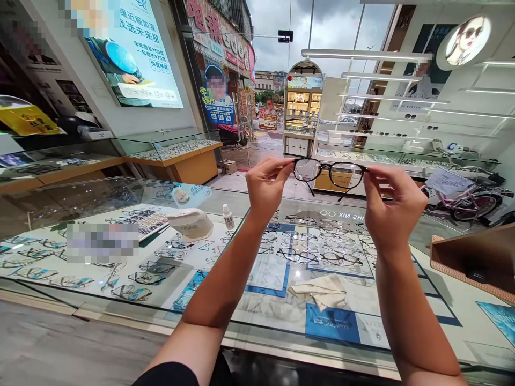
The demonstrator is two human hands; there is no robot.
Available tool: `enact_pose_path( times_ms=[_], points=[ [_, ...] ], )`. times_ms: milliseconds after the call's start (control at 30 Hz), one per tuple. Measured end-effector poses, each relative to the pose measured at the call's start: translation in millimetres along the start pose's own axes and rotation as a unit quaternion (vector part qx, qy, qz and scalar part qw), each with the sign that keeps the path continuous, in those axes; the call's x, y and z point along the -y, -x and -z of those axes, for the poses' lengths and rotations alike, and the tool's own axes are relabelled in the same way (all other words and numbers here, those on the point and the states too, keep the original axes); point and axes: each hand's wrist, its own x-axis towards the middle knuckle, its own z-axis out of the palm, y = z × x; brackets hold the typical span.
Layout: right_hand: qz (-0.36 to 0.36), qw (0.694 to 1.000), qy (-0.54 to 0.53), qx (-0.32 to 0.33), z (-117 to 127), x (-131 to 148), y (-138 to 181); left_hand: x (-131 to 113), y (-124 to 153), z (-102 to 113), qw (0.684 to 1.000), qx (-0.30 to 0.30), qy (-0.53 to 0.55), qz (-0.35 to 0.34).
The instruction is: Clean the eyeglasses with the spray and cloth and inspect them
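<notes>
A pair of dark-rimmed eyeglasses [325,166] is held up at arm's length above the glass counter. My left hand [266,182] pinches the frame's left end between thumb and fingers. At the other end, my right hand [392,201] grips the frame near the hinge, its fingers curled. Both temples point down and inward below the lenses. On the counter beneath lies a crumpled cream cleaning cloth [319,291]. A small white spray bottle [228,216] stands to the left of my left forearm, beside a white device [190,223].
The glass display counter [273,316] holds rows of eyeglasses under its top. A wooden box-like stand [475,265] sits at the right edge. Beyond are more display cases [173,158], an arched mirror [303,107], lit wall shelves [382,78] and a pink bicycle [469,201].
</notes>
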Motion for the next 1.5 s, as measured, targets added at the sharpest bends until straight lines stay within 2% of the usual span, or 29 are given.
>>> enact_pose_path(
  times_ms=[233, 667, 1167, 1500],
  points=[
    [-0.013, 1.0, 0.005, 0.003, -0.1, -0.8, -0.7, -0.3, 0.6, 0.4, 1.0, 0.003, 0.006, -0.003],
    [-0.065, 0.997, 0.038, 0.009, -0.5, -7.3, -2.5, -20.8, 1.1, 0.1, 0.997, -0.008, -0.054, -0.062],
    [-0.107, 0.994, -0.004, 0.027, -1.2, -15.2, -4.6, -34.6, 2.8, -1.9, 0.992, -0.022, -0.075, -0.098],
    [-0.137, 0.988, -0.068, 0.036, -1.9, -18.5, -5.4, -35.0, 3.9, -2.6, 0.991, -0.027, -0.089, -0.101]
  ],
)
